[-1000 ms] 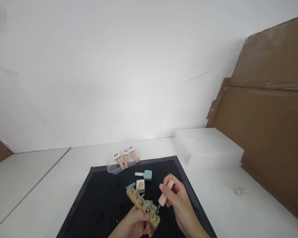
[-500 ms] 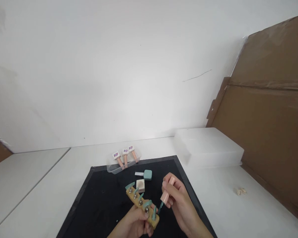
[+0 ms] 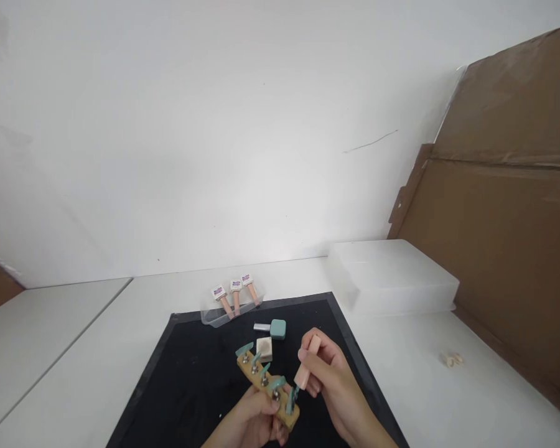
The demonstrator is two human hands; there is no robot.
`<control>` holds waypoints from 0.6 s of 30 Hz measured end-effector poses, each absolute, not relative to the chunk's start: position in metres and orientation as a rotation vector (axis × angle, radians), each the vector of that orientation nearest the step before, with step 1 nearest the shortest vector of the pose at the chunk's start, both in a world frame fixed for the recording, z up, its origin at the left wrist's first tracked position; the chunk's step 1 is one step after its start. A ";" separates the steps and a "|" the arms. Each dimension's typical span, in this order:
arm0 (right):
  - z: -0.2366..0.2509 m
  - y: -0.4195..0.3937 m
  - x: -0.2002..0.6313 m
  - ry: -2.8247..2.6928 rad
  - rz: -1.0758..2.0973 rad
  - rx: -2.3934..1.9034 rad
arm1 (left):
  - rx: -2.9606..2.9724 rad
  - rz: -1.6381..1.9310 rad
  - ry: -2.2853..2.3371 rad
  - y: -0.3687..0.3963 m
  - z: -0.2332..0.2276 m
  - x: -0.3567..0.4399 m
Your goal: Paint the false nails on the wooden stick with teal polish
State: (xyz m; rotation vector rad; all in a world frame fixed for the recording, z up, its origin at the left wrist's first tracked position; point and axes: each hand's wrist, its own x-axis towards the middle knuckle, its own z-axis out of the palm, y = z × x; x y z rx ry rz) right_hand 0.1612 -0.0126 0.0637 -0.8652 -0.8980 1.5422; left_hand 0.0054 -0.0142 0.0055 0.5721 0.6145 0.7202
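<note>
My left hand (image 3: 256,415) grips the near end of a tan nail stand (image 3: 257,377), which slants up and to the left. Several green false nails (image 3: 277,384) sit on its metal posts. In my right hand (image 3: 329,373) is a nail polish brush (image 3: 307,366) with a pink cap handle, pointing down. Its green-coated bristles touch the false nail (image 3: 290,401) nearest me. Just beyond the stand is an uncapped white square bottle (image 3: 264,349). Past that lies a green square bottle (image 3: 278,329) with a silvery cap.
A clear tray (image 3: 217,320) at the back holds three pink-capped bottles (image 3: 236,298). The black mat (image 3: 182,373) lies under my hands. A translucent box (image 3: 394,280) stands back right, near brown cardboard (image 3: 504,218). Small beige pieces (image 3: 451,359) lie on the white table at right.
My right hand has moved slightly left, bringing the brush from beside the nearest false nail onto it. The left hand and the stand have hardly moved.
</note>
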 end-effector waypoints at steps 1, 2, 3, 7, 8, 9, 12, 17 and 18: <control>0.063 -0.012 0.161 -0.891 1.537 -0.876 | 0.574 0.718 0.616 -0.014 0.005 0.005; 0.062 -0.012 0.162 -0.883 1.526 -0.890 | 0.577 0.715 0.616 -0.014 0.006 0.005; 0.061 -0.011 0.162 -0.874 1.513 -0.904 | 0.579 0.712 0.616 -0.014 0.006 0.006; 0.058 -0.009 0.162 -0.849 1.476 -0.940 | 0.575 0.719 0.624 -0.014 0.007 0.006; 0.057 -0.008 0.162 -0.843 1.473 -0.942 | 0.573 0.722 0.625 -0.014 0.007 0.006; 0.056 -0.008 0.162 -0.836 1.470 -0.940 | 0.574 0.721 0.624 -0.014 0.008 0.006; 0.056 -0.008 0.162 -0.801 1.465 -0.921 | 0.582 0.713 0.610 -0.014 0.008 0.006; 0.057 -0.009 0.163 -0.713 1.545 -0.848 | 0.593 0.694 0.605 -0.014 0.011 0.005; 0.057 -0.009 0.163 -0.701 1.567 -0.823 | 0.593 0.693 0.612 -0.014 0.011 0.005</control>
